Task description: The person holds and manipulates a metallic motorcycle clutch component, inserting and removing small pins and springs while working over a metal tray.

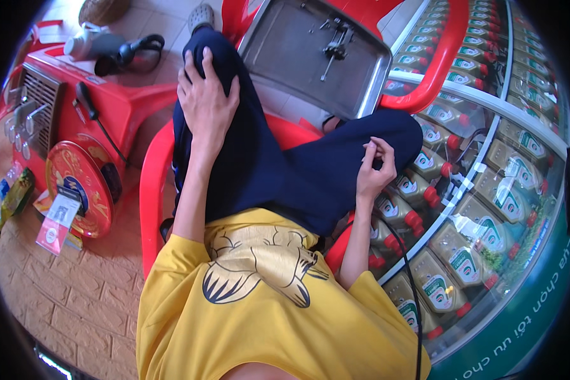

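My left hand (206, 95) lies open over my left knee in dark trousers (266, 183), its fingers spread on the cloth. On my right thigh rests my right hand (377, 164), fingers curled loosely with nothing visible in them. Beyond my knees a metal tray (266, 44) sits on a red plastic chair (424, 88). A small dark metal mechanism (335, 47) with loose small parts lies in that tray, out of contact with either hand.
At left, a red stool (133, 95) bears a grey flask (85, 44), a black-handled tool (85, 98) and a grille; a round tin (79, 183) is nearby. A glass cabinet of bottles (487, 190) lines my right, beside a black cable (411, 285). A grey clog (201, 16) shows ahead.
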A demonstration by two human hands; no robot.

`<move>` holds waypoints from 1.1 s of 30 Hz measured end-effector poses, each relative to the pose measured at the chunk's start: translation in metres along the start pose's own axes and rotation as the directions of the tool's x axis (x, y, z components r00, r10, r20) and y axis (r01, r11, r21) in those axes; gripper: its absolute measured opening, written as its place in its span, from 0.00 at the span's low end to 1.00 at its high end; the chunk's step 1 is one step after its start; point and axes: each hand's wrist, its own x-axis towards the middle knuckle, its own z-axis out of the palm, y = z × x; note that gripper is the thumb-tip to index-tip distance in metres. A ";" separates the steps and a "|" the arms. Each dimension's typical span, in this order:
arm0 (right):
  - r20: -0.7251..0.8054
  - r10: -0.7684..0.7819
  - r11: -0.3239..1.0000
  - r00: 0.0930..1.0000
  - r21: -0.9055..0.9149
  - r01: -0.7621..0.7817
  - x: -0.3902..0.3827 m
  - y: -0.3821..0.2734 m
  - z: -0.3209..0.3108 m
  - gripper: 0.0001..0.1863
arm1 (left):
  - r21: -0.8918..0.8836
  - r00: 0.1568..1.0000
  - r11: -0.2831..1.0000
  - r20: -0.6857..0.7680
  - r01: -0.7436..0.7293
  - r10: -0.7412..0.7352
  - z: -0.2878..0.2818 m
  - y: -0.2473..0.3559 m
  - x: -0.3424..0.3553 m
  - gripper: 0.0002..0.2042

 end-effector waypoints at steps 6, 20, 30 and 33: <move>0.196 0.043 0.991 0.980 0.118 -0.068 0.024 -0.023 -0.001 0.06 | -0.052 1.000 0.998 -0.012 0.025 -0.025 -0.014 -0.004 0.004 0.36; 0.324 0.031 0.899 0.946 0.405 -0.168 0.227 -0.020 0.078 0.19 | -0.068 0.940 0.941 -0.101 -0.332 0.325 -0.015 0.038 0.027 0.23; 0.605 0.114 0.993 0.788 -0.075 -0.086 0.235 0.053 0.147 0.25 | -0.575 0.839 0.749 0.186 -0.329 0.511 0.085 0.113 0.131 0.08; 0.638 0.231 0.969 0.735 -0.084 -0.232 0.238 0.039 0.156 0.27 | -0.602 0.780 0.779 0.399 -0.172 0.481 0.111 0.136 0.154 0.12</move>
